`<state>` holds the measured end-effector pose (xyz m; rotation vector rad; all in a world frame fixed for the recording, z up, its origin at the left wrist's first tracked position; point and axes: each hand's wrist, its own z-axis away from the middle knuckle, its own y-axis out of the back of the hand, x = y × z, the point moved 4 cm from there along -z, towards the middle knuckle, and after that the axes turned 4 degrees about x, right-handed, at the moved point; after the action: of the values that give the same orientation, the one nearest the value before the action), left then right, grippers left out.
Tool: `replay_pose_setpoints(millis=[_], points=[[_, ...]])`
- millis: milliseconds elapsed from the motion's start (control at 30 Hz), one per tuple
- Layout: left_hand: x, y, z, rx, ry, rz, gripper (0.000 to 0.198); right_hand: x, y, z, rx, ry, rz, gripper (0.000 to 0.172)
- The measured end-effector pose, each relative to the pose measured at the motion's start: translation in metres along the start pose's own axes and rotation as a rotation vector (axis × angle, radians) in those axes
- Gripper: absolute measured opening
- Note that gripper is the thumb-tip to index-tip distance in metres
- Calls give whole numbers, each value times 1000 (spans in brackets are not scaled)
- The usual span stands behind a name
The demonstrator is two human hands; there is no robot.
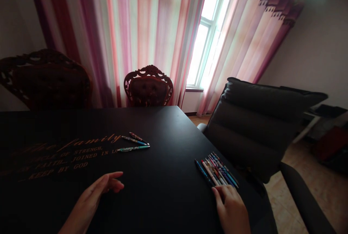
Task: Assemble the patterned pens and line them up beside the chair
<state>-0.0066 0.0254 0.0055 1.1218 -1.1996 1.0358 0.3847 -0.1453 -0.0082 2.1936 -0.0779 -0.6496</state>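
Note:
My left hand hovers over the near part of the black table with nothing in it, its fingers loosely stretched and apart. Beyond it lie three pens: a mint-green pen, a blue-tipped patterned pen and a dark reddish pen, their tips close together. At the right, my right hand has its thumb and fingers closed at the near end of a dark blue pen. That pen is the leftmost of a row of several pens lying side by side. My fingers hide some of their near ends.
The black table carries gold lettering on its left. A grey padded armchair stands against the right side. Two carved wooden chairs, one at the middle and one at the left, line the far edge.

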Motion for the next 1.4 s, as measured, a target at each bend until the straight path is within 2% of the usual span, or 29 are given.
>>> replay_pose_setpoints(millis=[167,267,333,400,467,533,600,667,767,867,933,1033,1100,1167,1233,1333,1400], points=[[1,-1,1,9,8,-20,44,3,5,3,71,46,181,40],[8,-2,7,15,-2,-30,43,-9,9,-4,147,117,247,44],[13,-3,10,18,-19,-36,44,-25,7,-14,170,174,216,42],[16,-3,12,24,-33,-29,45,-53,-1,-27,123,235,136,33],[16,-4,11,26,-36,-21,45,-92,-16,-42,7,302,40,21],[15,-4,10,27,-45,-11,45,-136,-37,-53,-132,392,-34,17],[12,-3,8,25,-62,6,45,-179,-61,-61,-216,487,-72,22],[9,-3,5,17,-79,29,46,-212,-88,-67,-256,575,-72,34],[5,-3,1,4,-93,56,49,-241,-126,-75,-270,630,-59,45],[5,-3,0,17,-109,74,50,-254,-155,-84,-280,616,-38,33],[6,-4,2,18,-129,47,48,-259,-165,-90,-280,600,-20,22],[9,0,6,53,-191,-105,38,-264,-165,-92,-282,585,-28,13],[13,7,9,126,-306,-286,28,-265,-158,-87,-314,572,-98,11],[19,14,11,222,-456,-497,27,-263,-150,-75,-408,538,-238,10],[22,18,12,281,-549,-678,34,-259,-143,-61,-584,458,-427,10],[23,16,11,218,-529,-817,26,-249,-136,-41,-863,287,-688,15],[22,12,10,124,-490,-825,15,-243,-132,-35,-934,215,-793,19]])
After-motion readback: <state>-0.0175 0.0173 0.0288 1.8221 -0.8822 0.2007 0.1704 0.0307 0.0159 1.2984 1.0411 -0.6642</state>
